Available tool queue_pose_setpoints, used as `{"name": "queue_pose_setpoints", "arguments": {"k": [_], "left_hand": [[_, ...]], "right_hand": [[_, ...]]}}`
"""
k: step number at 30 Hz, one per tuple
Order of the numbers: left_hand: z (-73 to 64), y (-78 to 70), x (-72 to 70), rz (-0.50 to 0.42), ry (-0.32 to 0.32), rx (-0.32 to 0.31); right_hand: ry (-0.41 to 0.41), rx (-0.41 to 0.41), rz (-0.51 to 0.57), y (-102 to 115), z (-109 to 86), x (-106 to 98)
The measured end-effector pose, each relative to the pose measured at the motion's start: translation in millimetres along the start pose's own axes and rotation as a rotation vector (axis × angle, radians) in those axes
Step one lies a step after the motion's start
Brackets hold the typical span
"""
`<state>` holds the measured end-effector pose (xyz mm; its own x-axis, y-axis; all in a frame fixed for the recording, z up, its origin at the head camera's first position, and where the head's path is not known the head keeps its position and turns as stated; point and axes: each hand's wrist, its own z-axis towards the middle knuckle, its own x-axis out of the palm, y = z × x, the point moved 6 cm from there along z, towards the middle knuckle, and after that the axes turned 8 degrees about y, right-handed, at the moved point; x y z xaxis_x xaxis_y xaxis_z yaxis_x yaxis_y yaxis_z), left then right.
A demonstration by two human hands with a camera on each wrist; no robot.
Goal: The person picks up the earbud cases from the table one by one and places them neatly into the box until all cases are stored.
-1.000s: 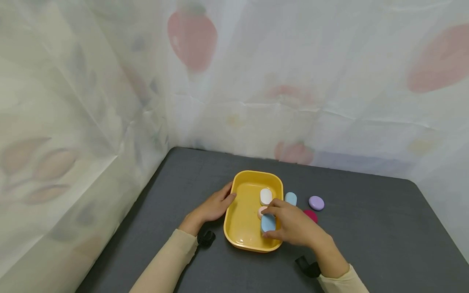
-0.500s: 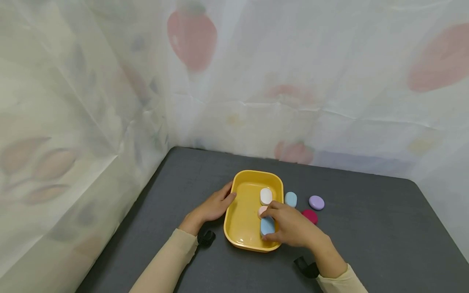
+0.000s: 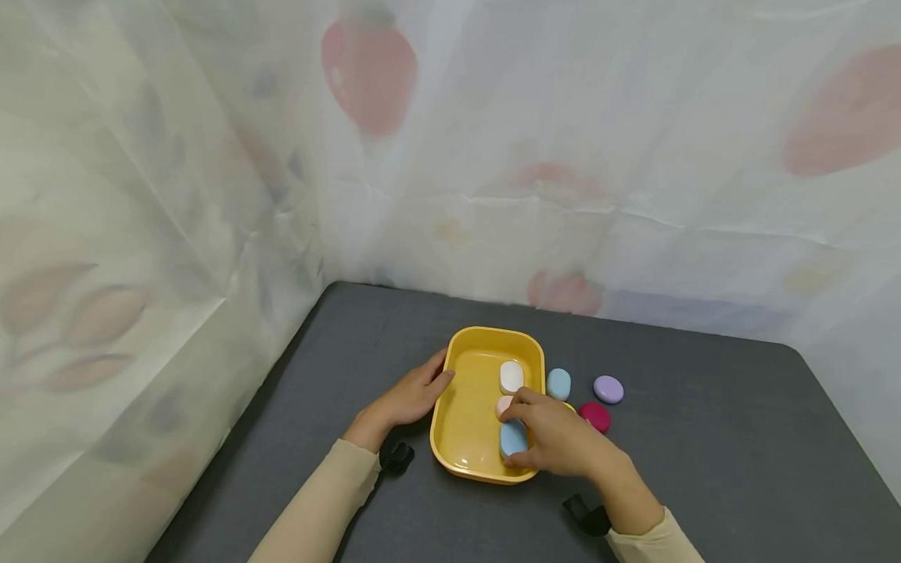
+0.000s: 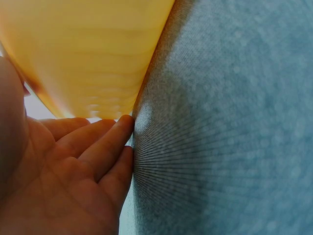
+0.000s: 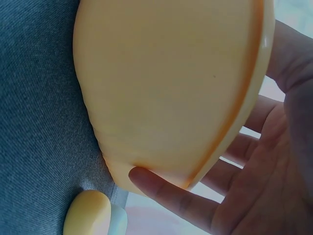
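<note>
A yellow tray (image 3: 468,446) stands in front of me. My left hand (image 3: 408,397) holds its left side, thumb over the rim and fingers nearly straight along the outer wall. Over the right rim reaches my right hand (image 3: 559,430), pinching a smooth light blue rounded block (image 3: 513,439) between thumb and fingers, low in the tray. Beyond that block are a pale pink round piece (image 3: 503,405), partly covered by the fingers, and a white rounded block (image 3: 511,377). In the right wrist view one finger (image 5: 166,191) lies against the tray's outside, and the block is hidden.
Right of the tray lie another light blue piece (image 3: 559,384), a purple disc (image 3: 608,389) and a crimson disc (image 3: 595,417). A yellow piece (image 5: 88,213) shows beside them, mostly behind my right hand in the head view. Patterned curtains (image 3: 563,156) border the dark table (image 3: 704,438).
My right hand has shifted slightly toward me, the light blue block moving with it inside the tray. More of the crimson disc and a sliver of the yellow piece show. The left hand stays put.
</note>
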<state>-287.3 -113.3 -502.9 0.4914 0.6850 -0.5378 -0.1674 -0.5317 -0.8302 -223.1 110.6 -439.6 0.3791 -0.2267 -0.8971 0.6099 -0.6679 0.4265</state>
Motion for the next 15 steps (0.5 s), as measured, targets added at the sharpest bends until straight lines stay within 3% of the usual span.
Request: {"name": "queue_pose_setpoints", "arguments": {"k": [15], "left_hand": [[0.6, 0.1, 0.5, 0.004, 0.003, 0.012]], "right_hand": [[0.017, 0.011, 0.010, 0.8, 3.5, 5.0]]}}
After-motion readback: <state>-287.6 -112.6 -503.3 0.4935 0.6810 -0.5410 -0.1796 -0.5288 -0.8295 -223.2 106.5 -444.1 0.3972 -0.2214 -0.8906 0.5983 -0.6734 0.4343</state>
